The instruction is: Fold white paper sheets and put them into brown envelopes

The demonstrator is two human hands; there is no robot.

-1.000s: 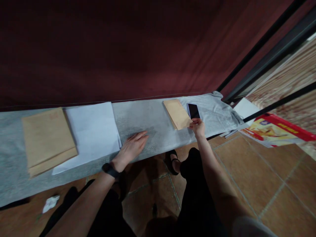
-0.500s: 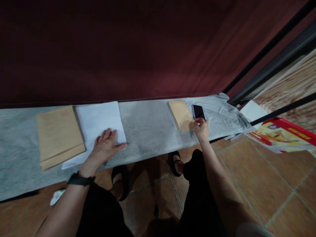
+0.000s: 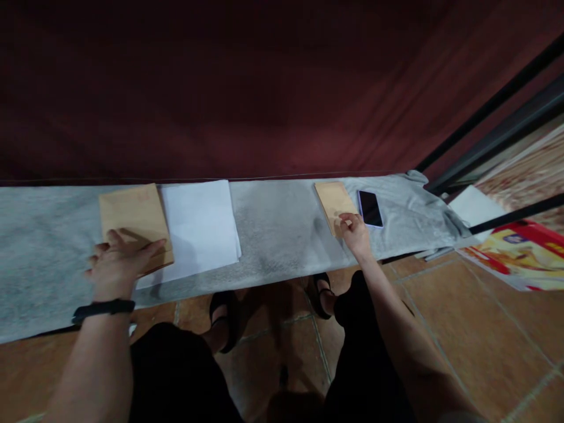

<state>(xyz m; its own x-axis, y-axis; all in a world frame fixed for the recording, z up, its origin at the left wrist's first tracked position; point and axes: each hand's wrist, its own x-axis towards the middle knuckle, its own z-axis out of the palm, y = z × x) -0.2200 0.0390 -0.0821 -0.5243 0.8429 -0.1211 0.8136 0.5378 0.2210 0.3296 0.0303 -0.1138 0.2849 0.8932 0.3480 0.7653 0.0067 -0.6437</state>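
Observation:
On the left, my left hand (image 3: 118,261) lies with spread fingers over the larger brown paper envelopes (image 3: 132,208), which are stacked. Partly beneath them, a stack of white paper sheets (image 3: 200,220) extends to the right. My right hand (image 3: 355,234) is at the right edge of a smaller stack of brown envelopes (image 3: 332,200). Its fingers are curled in and close together; whether a paper edge is between them cannot be made out. Just beyond that hand, a phone (image 3: 370,207) with a dark screen lies flat.
Grey cloth (image 3: 277,229) covers the narrow bench, with a dark red curtain (image 3: 264,117) behind. A red and yellow printed box (image 3: 524,249) stands at the right near dark metal bars (image 3: 502,108). My feet are on the tiled floor (image 3: 476,317) below.
My left hand has moved left from the white sheets onto the larger envelopes. My right hand has shifted from beside the phone onto the smaller envelopes. The view has swung slightly left.

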